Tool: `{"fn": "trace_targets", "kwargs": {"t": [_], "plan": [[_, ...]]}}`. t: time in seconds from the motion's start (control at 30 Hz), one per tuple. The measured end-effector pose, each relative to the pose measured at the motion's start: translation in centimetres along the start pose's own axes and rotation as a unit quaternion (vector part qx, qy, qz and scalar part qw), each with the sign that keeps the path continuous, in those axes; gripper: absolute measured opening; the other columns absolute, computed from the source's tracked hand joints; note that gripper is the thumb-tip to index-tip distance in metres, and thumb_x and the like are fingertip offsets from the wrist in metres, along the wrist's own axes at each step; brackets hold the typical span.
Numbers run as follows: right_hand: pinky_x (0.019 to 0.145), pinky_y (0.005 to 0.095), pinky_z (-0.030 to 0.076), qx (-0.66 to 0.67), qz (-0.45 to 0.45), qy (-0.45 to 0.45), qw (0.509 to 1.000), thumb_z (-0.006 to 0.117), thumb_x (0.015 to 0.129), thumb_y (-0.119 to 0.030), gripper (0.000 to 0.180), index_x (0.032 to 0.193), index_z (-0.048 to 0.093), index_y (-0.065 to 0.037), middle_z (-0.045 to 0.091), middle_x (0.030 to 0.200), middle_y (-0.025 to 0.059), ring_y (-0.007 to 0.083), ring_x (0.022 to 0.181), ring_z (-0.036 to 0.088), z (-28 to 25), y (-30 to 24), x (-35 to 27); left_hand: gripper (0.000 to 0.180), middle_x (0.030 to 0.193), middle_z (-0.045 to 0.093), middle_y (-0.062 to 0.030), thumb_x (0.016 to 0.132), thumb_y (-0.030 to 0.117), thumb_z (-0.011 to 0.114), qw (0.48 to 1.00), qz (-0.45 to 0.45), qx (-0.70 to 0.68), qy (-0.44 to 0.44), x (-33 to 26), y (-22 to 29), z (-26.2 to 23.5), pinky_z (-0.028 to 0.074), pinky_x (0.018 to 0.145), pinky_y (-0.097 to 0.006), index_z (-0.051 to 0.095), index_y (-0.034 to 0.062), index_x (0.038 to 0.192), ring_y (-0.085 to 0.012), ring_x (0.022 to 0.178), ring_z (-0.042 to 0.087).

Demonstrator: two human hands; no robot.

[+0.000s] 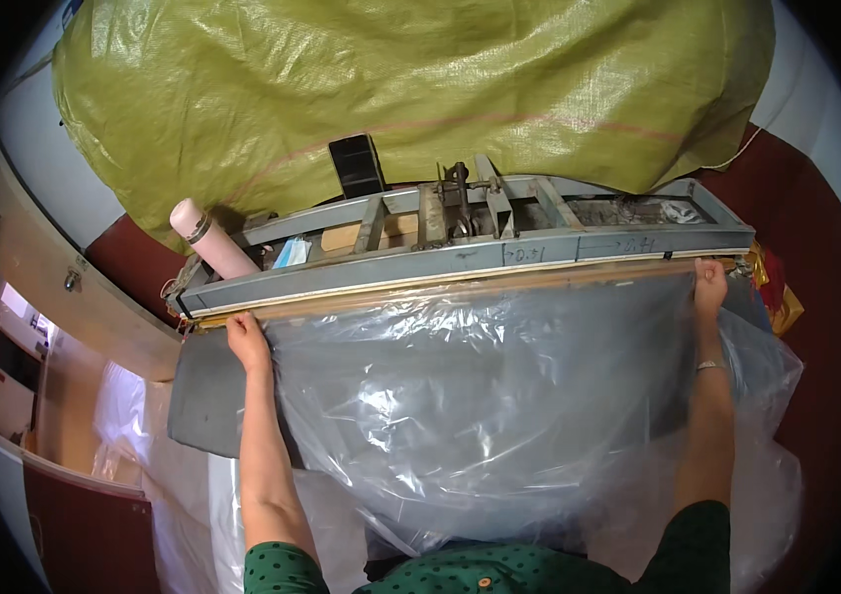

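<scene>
A transparent plastic sheet [420, 416] hangs between my hands, its far edge drawn along the front strip of a long grey metal frame [391, 259]. My left hand [247, 339] is closed on the sheet's far left corner, beside the frame's front edge. At the far right corner, my right hand [709, 287] pinches the same sheet close to the frame. Beneath the plastic lies a dark grey board-like surface [207, 391], bare at its left end. The sheet's near part drapes toward my body in shiny folds.
A pink flask [210, 240] leans in the frame's left end, near a blue-and-white packet [292, 253]. A black phone [356, 166] stands behind the frame against a yellow-green woven cover [420, 89]. Metal clamp parts [462, 198] rise mid-frame. A door [64, 247] is at left.
</scene>
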State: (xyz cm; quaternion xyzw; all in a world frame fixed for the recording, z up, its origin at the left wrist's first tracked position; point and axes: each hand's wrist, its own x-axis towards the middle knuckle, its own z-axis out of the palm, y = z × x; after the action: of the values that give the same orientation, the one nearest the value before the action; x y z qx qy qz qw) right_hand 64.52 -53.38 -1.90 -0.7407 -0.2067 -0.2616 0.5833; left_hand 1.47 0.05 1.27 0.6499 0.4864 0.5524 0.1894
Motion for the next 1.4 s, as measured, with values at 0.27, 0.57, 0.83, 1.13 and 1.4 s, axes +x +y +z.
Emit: {"fn": "trace_targets", "kwargs": {"t": [0.27, 0.57, 0.83, 1.13, 1.4], "plan": [[0.044, 0.0198, 0.036, 0.141, 0.144, -0.024, 0.979, 0.053, 0.084, -0.01, 0.008, 0.084, 0.046, -0.008, 0.047, 0.063, -0.0006, 0.0059, 0.052, 0.044, -0.5, -1.9, -0.5, 0.009, 0.076, 0.049, -0.0043, 0.086, 0.01, 0.047, 0.987, 0.018, 0.086, 0.136, 0.5, -1.1, -0.8, 0.041, 0.059, -0.026, 0.044, 0.0018, 0.084, -0.0119, 0.063, 0.046], [0.049, 0.0206, 0.038, 0.023, 0.017, -0.105, 0.994, 0.056, 0.083, -0.008, 0.005, 0.083, 0.051, -0.005, 0.05, 0.065, 0.0026, 0.0084, 0.054, 0.047, -4.0, -2.0, 0.1, 0.024, 0.095, 0.054, -0.0127, 0.087, 0.015, 0.049, 0.995, -0.042, -0.087, -0.01, -5.3, 1.2, -4.2, 0.041, 0.077, -0.032, 0.048, -0.0028, 0.103, -0.0211, 0.086, 0.05], [0.053, 0.0254, 0.032, -0.144, -0.037, -0.166, 0.975, 0.061, 0.078, -0.007, 0.022, 0.064, 0.045, 0.0, 0.039, 0.058, 0.0026, 0.0091, 0.058, 0.034, -16.6, -13.0, -7.4, 0.014, 0.094, 0.056, -0.0162, 0.076, 0.011, 0.063, 0.977, 0.114, 0.143, -0.11, -11.1, 7.8, -10.0, 0.036, 0.085, -0.039, 0.059, -0.0003, 0.082, -0.0309, 0.098, 0.046], [0.068, 0.0406, 0.047, -0.622, 0.083, -0.524, 0.575, 0.066, 0.067, -0.016, 0.016, 0.067, 0.062, 0.0, 0.062, 0.073, 0.0159, 0.0289, 0.073, 0.06, -32.3, -4.9, -14.0, 0.053, 0.125, 0.039, -0.016, 0.083, 0.01, 0.058, 0.907, -0.089, -0.284, -0.299, -17.7, 13.6, -5.2, 0.038, 0.092, -0.031, 0.029, 0.0007, 0.126, -0.0213, 0.113, 0.043], [0.055, 0.029, 0.043, -0.1, -0.125, -0.491, 0.856, 0.064, 0.077, -0.018, 0.015, 0.076, 0.061, -0.003, 0.059, 0.065, 0.0092, 0.0169, 0.058, 0.055, -5.1, -34.2, -12.5, 0.068, 0.137, 0.028, -0.022, 0.074, 0.013, 0.065, 0.846, 0.274, -0.144, -0.434, -21.5, 19.8, -4.7, 0.03, 0.102, -0.039, 0.03, -0.0005, 0.131, -0.0365, 0.125, 0.031]]}}
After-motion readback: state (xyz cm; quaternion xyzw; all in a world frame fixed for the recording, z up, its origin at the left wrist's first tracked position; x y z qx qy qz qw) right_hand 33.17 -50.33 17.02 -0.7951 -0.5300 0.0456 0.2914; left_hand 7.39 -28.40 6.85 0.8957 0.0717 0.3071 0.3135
